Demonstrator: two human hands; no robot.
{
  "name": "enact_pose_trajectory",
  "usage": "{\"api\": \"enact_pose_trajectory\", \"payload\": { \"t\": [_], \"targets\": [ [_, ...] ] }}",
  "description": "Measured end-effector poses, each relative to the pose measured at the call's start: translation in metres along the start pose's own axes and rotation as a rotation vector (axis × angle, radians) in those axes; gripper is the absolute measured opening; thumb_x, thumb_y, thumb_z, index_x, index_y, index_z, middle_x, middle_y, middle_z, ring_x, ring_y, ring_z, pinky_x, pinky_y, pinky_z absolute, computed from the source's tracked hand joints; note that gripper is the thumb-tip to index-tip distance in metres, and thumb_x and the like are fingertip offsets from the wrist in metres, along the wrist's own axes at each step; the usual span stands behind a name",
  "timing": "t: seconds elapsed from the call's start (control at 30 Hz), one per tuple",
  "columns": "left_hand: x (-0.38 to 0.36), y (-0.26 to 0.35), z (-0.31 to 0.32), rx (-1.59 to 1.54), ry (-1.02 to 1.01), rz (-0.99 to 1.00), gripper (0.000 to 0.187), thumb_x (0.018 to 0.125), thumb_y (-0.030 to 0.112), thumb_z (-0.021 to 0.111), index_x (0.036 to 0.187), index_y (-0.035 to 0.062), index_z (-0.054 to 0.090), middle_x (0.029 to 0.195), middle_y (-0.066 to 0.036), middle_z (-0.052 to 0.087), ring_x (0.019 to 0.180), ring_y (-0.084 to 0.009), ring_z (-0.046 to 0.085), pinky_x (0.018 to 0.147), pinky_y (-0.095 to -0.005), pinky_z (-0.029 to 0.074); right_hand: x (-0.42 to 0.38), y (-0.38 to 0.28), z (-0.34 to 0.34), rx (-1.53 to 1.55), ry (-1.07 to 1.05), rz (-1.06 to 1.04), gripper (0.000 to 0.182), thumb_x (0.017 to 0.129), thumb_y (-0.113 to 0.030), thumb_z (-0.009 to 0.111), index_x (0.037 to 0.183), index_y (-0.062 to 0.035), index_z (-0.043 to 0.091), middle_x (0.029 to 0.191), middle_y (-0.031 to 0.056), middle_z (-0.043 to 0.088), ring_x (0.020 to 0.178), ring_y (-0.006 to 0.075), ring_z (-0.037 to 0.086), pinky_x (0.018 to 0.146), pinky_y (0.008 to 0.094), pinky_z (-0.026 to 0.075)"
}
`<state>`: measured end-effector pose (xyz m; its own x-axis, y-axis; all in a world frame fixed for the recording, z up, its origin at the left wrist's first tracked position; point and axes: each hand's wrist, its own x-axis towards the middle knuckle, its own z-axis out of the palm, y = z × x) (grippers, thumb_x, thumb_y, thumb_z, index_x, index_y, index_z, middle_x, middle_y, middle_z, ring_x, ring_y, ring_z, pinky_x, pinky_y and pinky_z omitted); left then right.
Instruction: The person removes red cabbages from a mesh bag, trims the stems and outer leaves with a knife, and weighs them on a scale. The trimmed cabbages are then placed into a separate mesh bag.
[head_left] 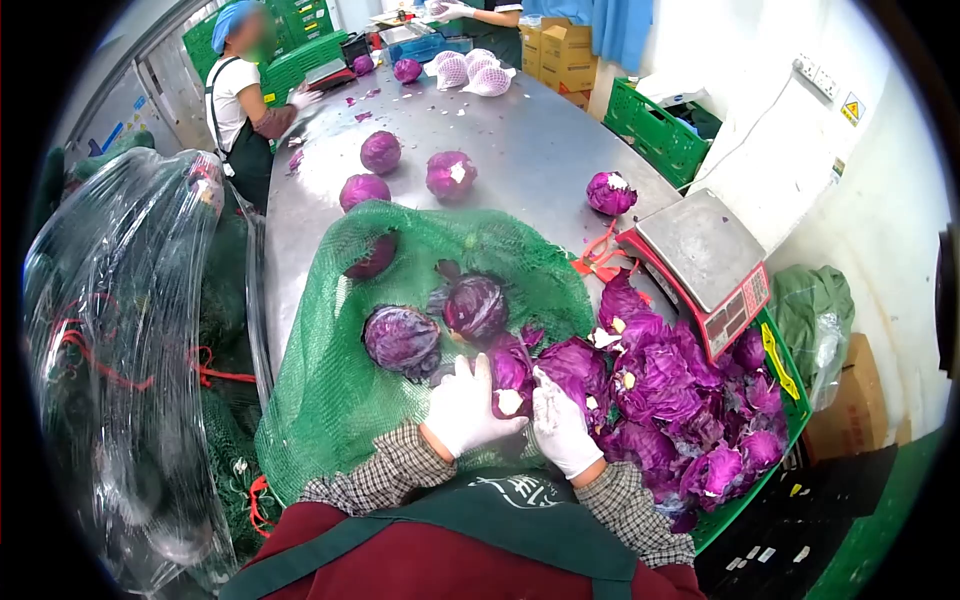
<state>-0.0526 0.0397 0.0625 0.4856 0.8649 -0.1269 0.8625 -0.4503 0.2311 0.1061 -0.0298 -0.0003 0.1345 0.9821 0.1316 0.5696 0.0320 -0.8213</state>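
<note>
At the table's near edge, a green net sack (330, 390) lies open, two cabbages (402, 340) still inside. Left hand (465, 405) and right hand (562, 428), both gloved, close together around one cabbage (510, 378), cut stem facing the person; it is round, with no clear long axis. Stripped leaves (665, 395) are heaped right; trimmed heads sit farther along.

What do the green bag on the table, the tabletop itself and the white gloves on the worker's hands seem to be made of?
The green net bag looks like knitted plastic mesh: an open weave, with red cabbages showing through it. The grey tabletop seems to be stainless steel, dull-bright with soft reflections. The white gloves on the left hand and right hand look like thin rubber or latex, smooth and close-fitting, though that is uncertain.
</note>
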Motion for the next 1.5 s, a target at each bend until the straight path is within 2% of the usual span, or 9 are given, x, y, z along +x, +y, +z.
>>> {"api": "enact_pose_trajectory", "payload": {
  "t": [0.3,0.47,0.57,0.63,0.8,1.13,1.37,1.43,1.5],
  "targets": [
    [-0.019,-0.012,0.009,-0.068,0.050,0.027,0.112,0.061,0.064,0.076,0.137,-0.0070,0.035,0.134,-0.033,0.041,0.108,-0.0439,0.058,0.090,-0.0457,0.051,0.006,-0.011,-0.006,-0.029,0.017,-0.071,0.043,0.090,-0.026,0.066,0.121,0.0019,0.057,0.110,0.0210,0.064,0.104,0.0332,0.063,0.090,0.0377,0.050],
    [-0.035,-0.019,0.022,-0.078,0.146,0.081,0.112,0.062,0.060,0.078,0.140,-0.0065,0.033,0.136,-0.035,0.040,0.107,-0.0456,0.058,0.088,-0.0461,0.052,0.013,-0.016,-0.010,-0.405,0.106,-0.102,0.027,0.089,-0.017,0.059,0.113,-0.0032,0.058,0.094,0.0157,0.064,0.079,0.0328,0.066,0.065,0.0387,0.054],
    [-0.045,-0.030,0.027,-0.136,0.214,0.151,0.111,0.062,0.056,0.081,0.140,-0.0058,0.033,0.139,-0.035,0.038,0.114,-0.0463,0.055,0.091,-0.0448,0.052,0.029,0.028,-0.013,-0.347,0.309,-0.192,0.020,0.090,-0.018,0.058,0.103,-0.0022,0.059,0.083,0.0157,0.061,0.072,0.0322,0.063,0.062,0.0395,0.052],
    [-0.049,-0.055,0.033,-0.227,0.280,0.243,0.111,0.061,0.054,0.082,0.140,-0.0059,0.033,0.140,-0.035,0.037,0.120,-0.0462,0.052,0.094,-0.0440,0.050,0.029,0.055,-0.016,-0.087,0.191,0.073,0.024,0.090,-0.019,0.056,0.101,0.0013,0.060,0.089,0.0195,0.064,0.077,0.0364,0.064,0.069,0.0418,0.052],
    [-0.070,-0.096,0.011,-0.374,0.005,0.108,0.131,0.056,0.061,0.084,0.146,-0.0088,0.019,0.152,-0.035,0.013,0.143,-0.0468,0.017,0.116,-0.0466,0.024,0.016,0.021,-0.018,-0.100,0.236,-0.053,0.021,0.087,-0.013,0.060,0.102,0.0020,0.060,0.086,0.0196,0.063,0.074,0.0340,0.064,0.065,0.0401,0.051],
    [-0.068,-0.070,0.030,-0.355,0.228,0.019,0.130,0.057,0.057,0.084,0.147,-0.0081,0.016,0.150,-0.033,0.019,0.141,-0.0465,0.021,0.117,-0.0478,0.021,0.011,0.031,-0.015,-0.022,0.216,0.046,0.020,0.089,-0.015,0.058,0.100,0.0020,0.061,0.085,0.0188,0.063,0.070,0.0327,0.063,0.064,0.0397,0.051],
    [-0.070,-0.106,0.037,-0.832,0.077,0.157,0.124,0.056,0.032,0.092,0.149,-0.0008,0.016,0.144,-0.021,0.036,0.134,-0.0327,0.040,0.113,-0.0432,0.032,0.009,0.053,-0.041,-0.019,0.345,0.140,0.016,0.088,-0.009,0.057,0.099,0.0018,0.059,0.076,0.0144,0.058,0.063,0.0225,0.058,0.058,0.0335,0.047],
    [-0.065,-0.107,0.037,-1.007,0.060,0.133,0.121,0.056,0.027,0.093,0.149,0.0014,0.022,0.142,-0.019,0.041,0.131,-0.0295,0.044,0.112,-0.0417,0.034,0.004,-0.004,-0.086,-0.093,0.333,0.171,0.013,0.087,-0.005,0.054,0.099,-0.0005,0.059,0.076,0.0107,0.057,0.063,0.0196,0.055,0.057,0.0342,0.046],
    [-0.059,-0.098,0.026,-1.170,-0.035,0.084,0.119,0.056,0.028,0.093,0.148,0.0007,0.023,0.141,-0.019,0.042,0.131,-0.0293,0.044,0.112,-0.0421,0.034,-0.006,0.024,-0.116,-0.101,0.611,0.066,0.010,0.091,-0.007,0.054,0.094,0.0018,0.056,0.075,0.0085,0.051,0.067,0.0165,0.048,0.063,0.0321,0.044]
  ]
}}
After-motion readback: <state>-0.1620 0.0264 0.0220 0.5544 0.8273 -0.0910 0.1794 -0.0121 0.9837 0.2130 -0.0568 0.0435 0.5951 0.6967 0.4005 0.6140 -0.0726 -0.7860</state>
